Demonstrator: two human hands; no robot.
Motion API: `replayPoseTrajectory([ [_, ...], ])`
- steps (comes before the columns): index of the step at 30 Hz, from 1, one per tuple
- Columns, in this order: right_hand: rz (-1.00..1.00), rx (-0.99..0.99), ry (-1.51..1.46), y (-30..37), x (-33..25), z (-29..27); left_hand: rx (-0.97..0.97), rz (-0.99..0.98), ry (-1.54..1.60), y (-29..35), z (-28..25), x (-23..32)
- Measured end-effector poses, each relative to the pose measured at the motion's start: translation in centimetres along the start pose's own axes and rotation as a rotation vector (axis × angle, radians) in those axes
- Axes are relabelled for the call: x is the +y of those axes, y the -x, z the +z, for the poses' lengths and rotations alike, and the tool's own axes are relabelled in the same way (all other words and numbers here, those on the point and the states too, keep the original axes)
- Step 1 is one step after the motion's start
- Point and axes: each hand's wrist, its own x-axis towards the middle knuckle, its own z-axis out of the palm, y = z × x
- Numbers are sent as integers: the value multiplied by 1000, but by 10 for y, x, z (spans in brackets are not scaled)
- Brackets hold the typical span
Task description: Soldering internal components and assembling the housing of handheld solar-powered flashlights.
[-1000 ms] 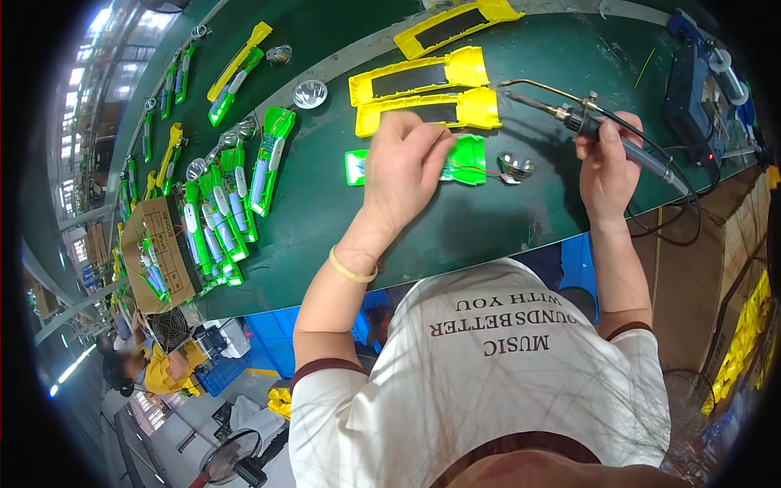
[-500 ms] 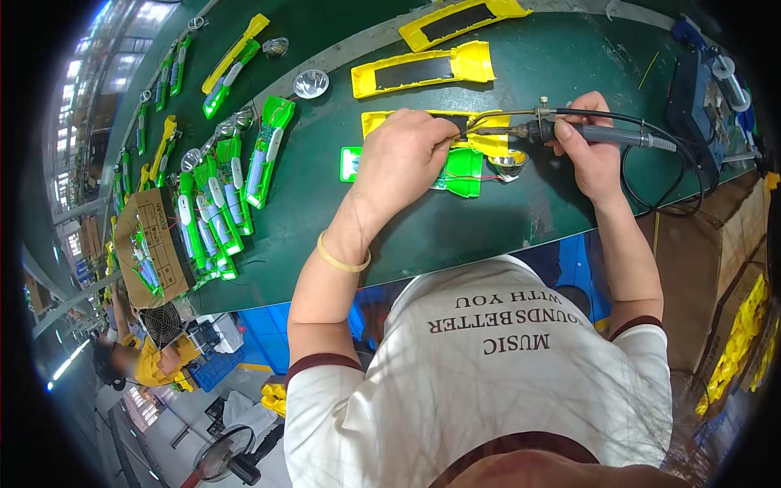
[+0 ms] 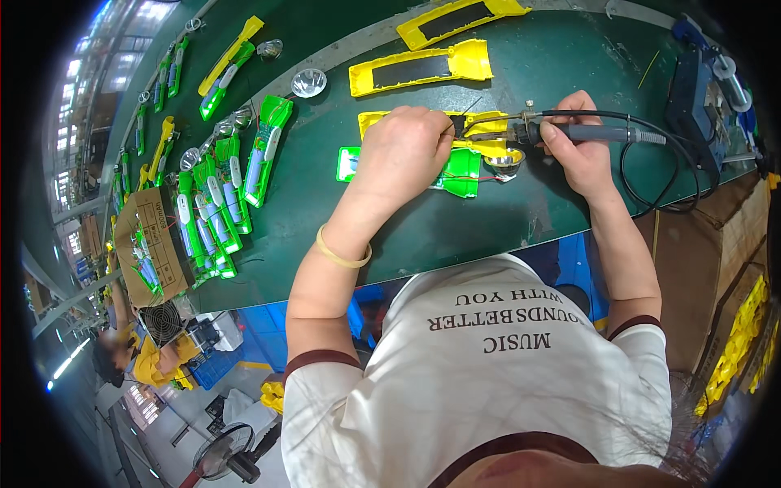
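Green bench (image 3: 455, 236) w/ soldering iron (image 3: 604, 132), R, front end over yellow shell (image 3: 490, 148) (prob. laid crosswise for two-handed reach). On shell's nr side: green housing (image 3: 460, 179). L hand (image 3: 407, 146), over both, fingers curled, can't tell if gripping; R hand (image 3: 582, 154) wrapped round iron, prob. for tip control. Reflector (image 3: 507, 163) beside housing's R end.

The green bench (image 3: 455, 232) bears yellow casings (image 3: 470, 61), green shells (image 3: 278, 112) and silvery reflector cups (image 3: 308, 83).
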Motion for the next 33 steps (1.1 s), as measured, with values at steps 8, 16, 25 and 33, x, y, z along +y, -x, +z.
replayPoseTrajectory([
  [8,-45,123,-256,-2,-8,-2,-5,-16,-6,-1,0,-2],
  [16,-47,5,-320,-17,-9,28,11,32,7,0,2,-6],
  [25,-126,-31,-339,-11,14,30,-6,15,-9,7,4,-1],
  [33,-281,-27,-76,-19,6,25,-33,-34,-35,-1,9,-8],
])
